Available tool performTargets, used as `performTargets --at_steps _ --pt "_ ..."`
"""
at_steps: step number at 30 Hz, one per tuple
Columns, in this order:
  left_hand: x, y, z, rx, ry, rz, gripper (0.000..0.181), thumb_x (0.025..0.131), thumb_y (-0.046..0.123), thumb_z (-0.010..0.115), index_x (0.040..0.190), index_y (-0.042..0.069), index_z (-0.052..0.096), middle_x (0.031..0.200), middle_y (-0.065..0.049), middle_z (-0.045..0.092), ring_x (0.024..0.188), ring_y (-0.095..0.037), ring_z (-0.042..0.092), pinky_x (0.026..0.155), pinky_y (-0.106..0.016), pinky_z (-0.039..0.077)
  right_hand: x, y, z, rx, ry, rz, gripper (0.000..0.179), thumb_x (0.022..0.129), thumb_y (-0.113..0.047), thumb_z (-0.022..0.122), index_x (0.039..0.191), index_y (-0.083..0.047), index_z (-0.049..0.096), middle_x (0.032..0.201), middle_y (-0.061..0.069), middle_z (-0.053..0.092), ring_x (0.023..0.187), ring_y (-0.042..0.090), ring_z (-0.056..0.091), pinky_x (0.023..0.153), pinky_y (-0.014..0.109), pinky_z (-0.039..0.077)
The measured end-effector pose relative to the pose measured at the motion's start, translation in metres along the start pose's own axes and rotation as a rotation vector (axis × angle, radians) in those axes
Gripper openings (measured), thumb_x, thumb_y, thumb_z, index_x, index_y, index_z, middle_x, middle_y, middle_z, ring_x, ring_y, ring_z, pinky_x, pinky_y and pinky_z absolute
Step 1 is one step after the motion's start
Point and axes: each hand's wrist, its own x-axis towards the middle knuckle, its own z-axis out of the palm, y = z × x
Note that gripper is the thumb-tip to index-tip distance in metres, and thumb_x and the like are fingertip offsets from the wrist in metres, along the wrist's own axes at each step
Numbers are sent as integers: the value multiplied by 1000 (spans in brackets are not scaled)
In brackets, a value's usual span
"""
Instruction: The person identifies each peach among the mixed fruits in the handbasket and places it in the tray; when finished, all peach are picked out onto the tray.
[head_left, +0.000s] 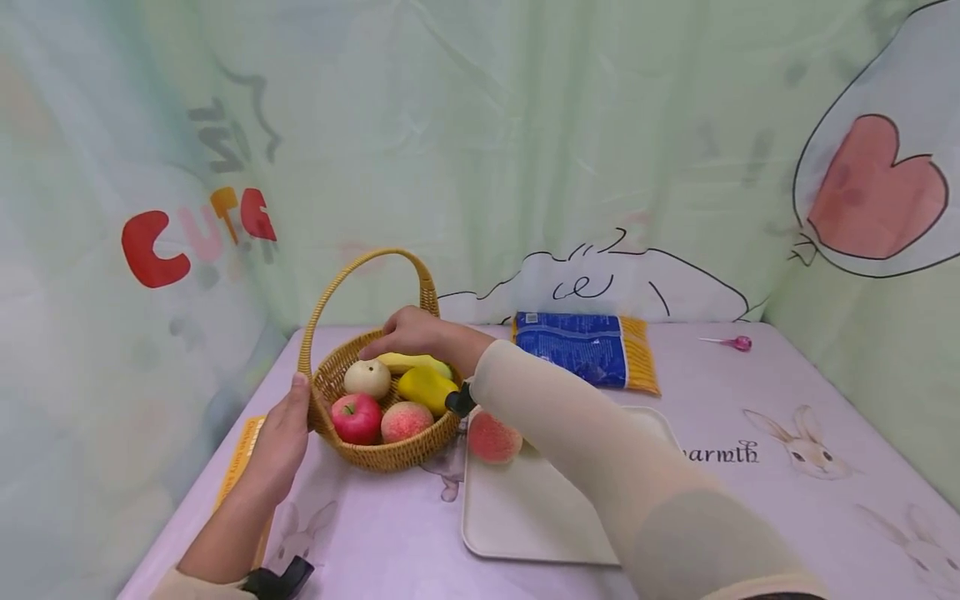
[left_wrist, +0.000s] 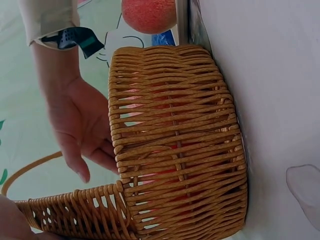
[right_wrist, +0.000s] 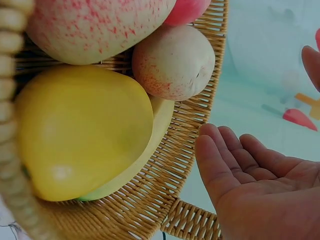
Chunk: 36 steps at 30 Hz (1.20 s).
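A wicker basket (head_left: pixel 393 457) with a tall handle stands at the left of the table. Inside it lie a red apple (head_left: pixel 356 418), a pink peach (head_left: pixel 407 422), a yellow mango (head_left: pixel 426 388), a banana (head_left: pixel 408 362) and a pale round fruit (head_left: pixel 366 380) with red specks. My left hand (head_left: pixel 281 437) grips the basket's left side where the handle joins, thumb on the outside. Over the far rim reaches my right hand (head_left: pixel 412 333), above the pale fruit. In the right wrist view its fingers (right_wrist: pixel 240 160) are extended beside the rim and hold nothing.
Right of the basket lies a beige tray (head_left: pixel 540 517) with another peach (head_left: pixel 493 437), partly behind my right sleeve. A blue and yellow packet (head_left: pixel 577 348) lies at the back. A pink lollipop (head_left: pixel 741 342) is at the far right. An orange-yellow strip (head_left: pixel 242 458) runs beside my left forearm.
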Motion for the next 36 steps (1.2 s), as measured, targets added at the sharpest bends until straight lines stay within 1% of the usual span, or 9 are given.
performTargets --at_steps 4,6,10,14,18,21,26,30,36 --pt "1 -1 1 -17 4 15 91 105 69 19 166 2 10 173 -19 14 160 -39 15 128 -58 16 10 2 4 23 -14 -6 61 85 -54 81 124 -8 72 122 3 70 110 18 61 100 35 54" --pt "1 -1 1 -17 7 14 91 105 70 19 166 3 10 173 -19 14 160 -39 15 128 -58 16 15 4 6 25 -26 -9 52 85 -52 82 109 -6 73 104 2 67 98 16 58 93 34 53" --pt "0 -1 1 -16 12 12 91 105 70 19 166 4 11 173 -18 15 160 -39 16 127 -58 17 23 5 14 4 -48 6 48 86 -49 82 72 -11 55 69 -4 40 67 13 41 66 27 40" --pt "0 -3 1 -25 18 32 89 106 68 20 166 4 12 173 -18 17 160 -38 18 127 -58 18 30 4 21 -45 -64 29 59 86 -49 82 59 -16 40 59 -5 26 55 13 28 56 27 30" --pt "1 -2 2 -36 21 39 88 106 68 21 166 3 14 172 -19 19 159 -39 19 127 -57 19 36 1 25 -105 -72 42 52 86 -51 81 67 -15 48 68 -3 33 64 15 39 63 29 37" --pt "1 -2 2 -32 27 27 90 105 69 21 166 4 14 172 -19 20 158 -40 21 127 -58 20 41 -1 29 -132 -82 45 47 84 -53 81 88 -10 60 82 0 48 79 16 51 74 30 47" --pt "1 -3 3 -16 31 22 91 104 71 20 166 4 16 172 -20 21 157 -42 24 126 -59 21 47 -2 36 -148 -112 80 62 82 -54 83 117 -6 64 105 3 62 97 19 58 89 32 54" --pt "1 -3 3 -27 32 40 88 106 67 21 165 3 17 171 -21 22 157 -42 23 126 -60 19 52 -2 42 -171 -124 92 63 82 -53 83 120 -6 63 108 4 64 97 19 59 89 30 54" --pt "1 -4 3 -33 40 39 88 107 67 21 165 2 17 171 -21 21 157 -43 23 126 -60 19 59 -5 49 -265 -124 53 57 82 -49 84 115 -6 66 99 3 62 90 18 58 76 26 49"
